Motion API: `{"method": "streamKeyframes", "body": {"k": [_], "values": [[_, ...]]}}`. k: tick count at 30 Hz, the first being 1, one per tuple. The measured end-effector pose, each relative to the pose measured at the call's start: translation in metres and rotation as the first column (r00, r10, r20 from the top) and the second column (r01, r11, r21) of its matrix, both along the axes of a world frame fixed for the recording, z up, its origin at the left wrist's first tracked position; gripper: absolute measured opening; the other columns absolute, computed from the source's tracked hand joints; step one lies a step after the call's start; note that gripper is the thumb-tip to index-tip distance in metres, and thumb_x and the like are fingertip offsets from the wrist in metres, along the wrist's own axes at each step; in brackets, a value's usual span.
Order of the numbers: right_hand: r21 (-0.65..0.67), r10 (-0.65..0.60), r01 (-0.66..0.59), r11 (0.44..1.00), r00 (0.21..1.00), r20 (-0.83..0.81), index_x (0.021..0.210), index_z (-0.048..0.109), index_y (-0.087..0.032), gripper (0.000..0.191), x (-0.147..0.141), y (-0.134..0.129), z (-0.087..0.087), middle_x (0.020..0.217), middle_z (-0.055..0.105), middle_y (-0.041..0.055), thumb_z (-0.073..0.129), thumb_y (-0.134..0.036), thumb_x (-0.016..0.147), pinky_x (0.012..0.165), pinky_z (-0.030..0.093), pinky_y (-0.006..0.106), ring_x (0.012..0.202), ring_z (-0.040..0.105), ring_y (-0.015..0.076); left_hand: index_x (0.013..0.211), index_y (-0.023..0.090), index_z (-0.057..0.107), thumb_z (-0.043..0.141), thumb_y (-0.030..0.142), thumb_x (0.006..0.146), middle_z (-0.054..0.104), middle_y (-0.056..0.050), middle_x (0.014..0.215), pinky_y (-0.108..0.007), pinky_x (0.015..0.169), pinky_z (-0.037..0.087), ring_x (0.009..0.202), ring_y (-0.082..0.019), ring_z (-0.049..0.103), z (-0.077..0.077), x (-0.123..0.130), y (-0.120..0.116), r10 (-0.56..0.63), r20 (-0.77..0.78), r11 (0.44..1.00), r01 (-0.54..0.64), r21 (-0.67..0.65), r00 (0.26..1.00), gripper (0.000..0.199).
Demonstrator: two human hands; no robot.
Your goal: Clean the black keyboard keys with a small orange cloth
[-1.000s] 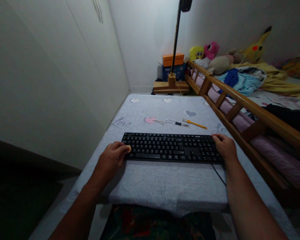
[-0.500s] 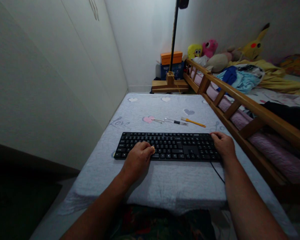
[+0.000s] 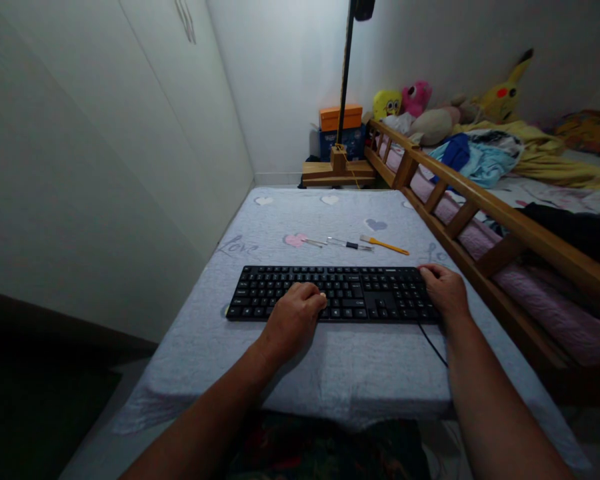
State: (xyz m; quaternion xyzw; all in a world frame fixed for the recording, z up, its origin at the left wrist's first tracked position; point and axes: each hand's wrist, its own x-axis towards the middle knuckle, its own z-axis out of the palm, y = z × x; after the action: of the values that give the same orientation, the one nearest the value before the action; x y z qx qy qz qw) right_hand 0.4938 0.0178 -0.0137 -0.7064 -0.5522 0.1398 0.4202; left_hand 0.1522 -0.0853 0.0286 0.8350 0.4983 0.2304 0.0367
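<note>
A black keyboard (image 3: 350,290) lies flat across the cloth-covered table, its cable running off the front edge near the right end. Over the lower middle keys rests my left hand (image 3: 297,310), fingers closed around a small pale piece (image 3: 323,295); most of that piece is hidden, so its kind does not show. My right hand (image 3: 445,290) grips the keyboard's right end, thumb near the top corner. Behind the keyboard lie a yellow-handled brush (image 3: 387,246), a thin tool with a black grip (image 3: 352,245) and some slim white-tipped sticks (image 3: 313,243).
A patterned cloth (image 3: 305,217) covers the table. On the right runs a wooden bed rail (image 3: 480,193), with clothes and plush toys beyond it. White cabinet doors (image 3: 145,133) line the left. A wooden stand (image 3: 337,173) with a pole and boxes is behind the table.
My left hand has slid to the right along the lower keys, still pinching the pale piece. My right hand keeps its place on the keyboard's end.
</note>
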Motion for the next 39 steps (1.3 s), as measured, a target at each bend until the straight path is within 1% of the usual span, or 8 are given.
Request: {"method": "streamKeyframes", "body": {"k": [6,14,24,26,29,32,35,39], "values": [[0.013,0.009,-0.009,1.000,1.000,0.023,0.077,0.076,-0.019,0.035,0.001,0.000,-0.001,0.077,0.076,0.0073,0.053,-0.044,0.068,0.074,0.048,0.035,0.079,0.067,0.0268,0.090,0.018,0.071,0.051,0.018,0.099,0.066,-0.006,0.093,-0.031,0.078,0.048,0.087,-0.019,0.056,-0.002,0.008,0.005,0.016,0.006,1.000,-0.016,-0.016,1.000,0.022],[-0.015,-0.005,0.006,1.000,1.000,0.027,0.079,0.077,-0.018,0.037,0.000,0.000,0.001,0.079,0.076,0.0080,0.053,-0.044,0.069,0.076,0.049,0.036,0.079,0.067,0.0274,0.092,0.018,0.069,0.057,0.012,0.094,0.066,-0.006,0.096,-0.031,0.081,0.048,0.091,-0.020,0.055,-0.004,0.029,0.006,-0.087,-0.024,0.995,0.085,-0.058,0.996,0.014],[0.014,-0.001,0.001,1.000,1.000,0.012,0.077,0.077,-0.019,0.035,0.000,0.001,0.000,0.077,0.076,0.0079,0.055,-0.043,0.067,0.074,0.049,0.036,0.076,0.066,0.0269,0.086,0.019,0.070,0.053,0.019,0.097,0.066,-0.005,0.091,-0.030,0.079,0.049,0.088,-0.018,0.056,0.003,0.006,-0.011,-0.217,0.002,0.963,0.215,-0.165,0.976,0.020],[0.002,0.002,-0.002,1.000,1.000,0.001,0.077,0.077,-0.018,0.035,-0.001,0.000,0.002,0.078,0.076,0.0084,0.055,-0.043,0.066,0.074,0.049,0.036,0.077,0.066,0.0272,0.087,0.019,0.071,0.053,0.016,0.097,0.067,-0.006,0.092,-0.031,0.079,0.050,0.087,-0.018,0.058,0.007,-0.004,-0.016,-0.184,0.054,0.966,0.191,-0.177,0.981,0.021],[-0.008,0.009,-0.009,1.000,0.999,-0.035,0.076,0.077,-0.017,0.034,-0.002,-0.001,0.005,0.077,0.075,0.0088,0.055,-0.042,0.066,0.075,0.049,0.036,0.076,0.066,0.0269,0.095,0.018,0.073,0.054,0.016,0.095,0.068,-0.006,0.098,-0.031,0.082,0.052,0.090,-0.017,0.062,0.012,-0.022,-0.023,-0.087,0.254,0.971,0.139,-0.197,0.963,0.019],[0.009,-0.017,0.018,1.000,0.994,-0.103,0.079,0.076,-0.016,0.033,-0.001,-0.003,0.006,0.077,0.075,0.0089,0.057,-0.040,0.068,0.074,0.050,0.037,0.074,0.066,0.0263,0.100,0.020,0.073,0.055,0.019,0.095,0.066,-0.006,0.105,-0.029,0.084,0.054,0.094,-0.016,0.064,0.014,-0.036,-0.027,0.033,0.460,0.959,0.101,-0.263,0.887,0.019],[0.077,-0.051,0.063,0.995,0.987,-0.155,0.083,0.075,-0.015,0.032,0.001,-0.005,0.009,0.082,0.075,0.0098,0.058,-0.040,0.071,0.076,0.051,0.038,0.077,0.067,0.0265,0.100,0.020,0.074,0.055,0.022,0.094,0.064,-0.008,0.106,-0.029,0.080,0.054,0.093,-0.017,0.065,0.014,-0.043,-0.029,0.125,0.571,0.944,0.079,-0.320,0.811,0.020],[0.237,-0.075,0.102,0.966,0.990,-0.120,0.086,0.074,-0.017,0.028,-0.006,-0.016,0.031,0.089,0.074,0.0105,0.057,-0.038,0.078,0.082,0.052,0.039,0.083,0.068,0.0259,0.098,0.019,0.073,0.057,0.027,0.093,0.065,-0.008,0.101,-0.029,0.074,0.053,0.088,-0.017,0.064,0.013,-0.041,-0.031,0.183,0.659,0.917,0.115,-0.382,0.729,0.019]]}}
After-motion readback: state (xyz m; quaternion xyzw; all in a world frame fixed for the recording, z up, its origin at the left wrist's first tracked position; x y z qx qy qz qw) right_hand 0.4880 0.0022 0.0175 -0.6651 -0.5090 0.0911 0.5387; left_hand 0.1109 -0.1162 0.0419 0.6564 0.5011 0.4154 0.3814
